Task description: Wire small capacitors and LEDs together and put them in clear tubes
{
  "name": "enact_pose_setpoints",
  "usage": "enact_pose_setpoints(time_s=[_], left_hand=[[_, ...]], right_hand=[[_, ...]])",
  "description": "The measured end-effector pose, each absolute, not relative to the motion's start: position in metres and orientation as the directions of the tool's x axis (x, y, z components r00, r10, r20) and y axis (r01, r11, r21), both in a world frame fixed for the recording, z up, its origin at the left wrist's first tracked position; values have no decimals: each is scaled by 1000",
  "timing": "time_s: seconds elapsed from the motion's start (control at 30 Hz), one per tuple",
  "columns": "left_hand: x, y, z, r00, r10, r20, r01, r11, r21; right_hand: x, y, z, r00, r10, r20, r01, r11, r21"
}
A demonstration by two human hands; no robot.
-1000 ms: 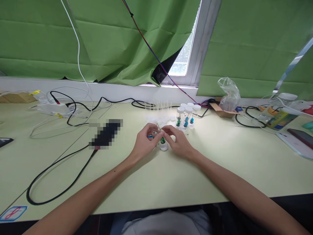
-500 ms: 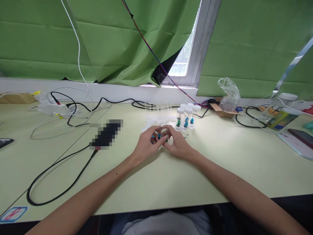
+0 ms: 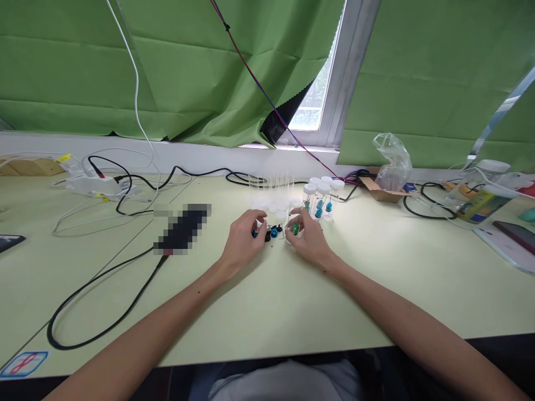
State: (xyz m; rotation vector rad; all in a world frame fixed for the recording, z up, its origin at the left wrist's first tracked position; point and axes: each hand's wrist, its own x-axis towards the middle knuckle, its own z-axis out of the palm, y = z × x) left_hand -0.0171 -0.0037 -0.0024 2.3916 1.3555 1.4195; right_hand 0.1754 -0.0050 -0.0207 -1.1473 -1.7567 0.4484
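My right hand [image 3: 309,238] is closed around a short clear tube [image 3: 289,233] with a small green piece [image 3: 295,229] inside. The fingers hide part of this tube. To its left, my left hand [image 3: 244,238] is curled over the table, thumb and index finger a little apart. A blue bit shows behind its thumb; I cannot tell whether the hidden fingers touch it. Between the hands lie several small parts, among them a blue piece [image 3: 274,233] and a black piece [image 3: 268,237]. Just beyond my right hand stand several white-capped clear vials [image 3: 319,205] with blue and green pieces inside.
Several clear upright tubes [image 3: 273,192] stand behind the hands, white caps [image 3: 281,215] in front. A blurred-out dark device [image 3: 181,228] with a black cable [image 3: 83,342] lies left. At the back right are a cardboard box [image 3: 382,192] with a plastic bag and a phone [image 3: 516,236].
My hands were together around the clear tube; now they are apart. My right hand has moved right with the tube, my left slightly left, uncovering the small parts between them.
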Motion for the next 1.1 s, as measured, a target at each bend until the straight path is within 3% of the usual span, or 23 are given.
enact_pose_setpoints(time_s=[0.23,0.37,0.73,1.1], left_hand=[[-22,5,-6,190,717,670,704,-576,416],[-27,9,-8,199,784,588,761,-502,411],[-32,16,-7,394,832,390,765,-532,362],[-31,16,-13,460,770,443,703,-620,349]], right_hand=[[174,-7,-20,-72,879,472,543,431,-721],[174,-7,-22,-83,898,432,574,398,-716],[175,-6,-24,-134,937,322,597,336,-729],[177,-5,-25,-94,948,303,605,296,-739]])
